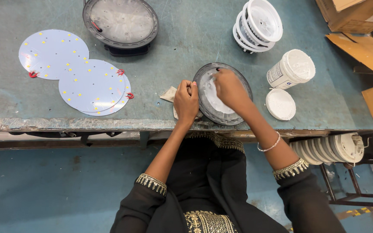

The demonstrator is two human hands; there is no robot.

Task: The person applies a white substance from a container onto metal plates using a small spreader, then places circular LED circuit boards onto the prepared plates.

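the round dark lamp housing (223, 92) lies flat on the worn green desk (186, 39), close to its near edge, with its open face up and a smear of white paste across the inside. the left hand (186, 101) sits at the housing's left rim, its fingers curled over the edge and gripping it. the right hand (229, 88) rests inside the housing on the white paste, fingers bent down onto the surface; whether they pinch anything cannot be told from here. a scrap of pale paper (168, 94) lies just left of the left hand, partly under it.

just right of the housing lies a flat white lid (280, 104), and beyond that an open white tub of paste (292, 68) tipped on its side. further back stands a stack of white ring-shaped covers (257, 23). a second dark round housing (120, 23) sits at the far side of the desk, well apart from the hands. to the left lie white round led boards (72, 71), overlapping one another, with short red wire loops at their edges. brown cardboard (359, 26) is piled at the right end of the desk. below the desk's edge on the right, a row of white round covers (331, 149) leans on a rack. the person wears black sleeves with gold trim and a bead bracelet (269, 146) on the right wrist.
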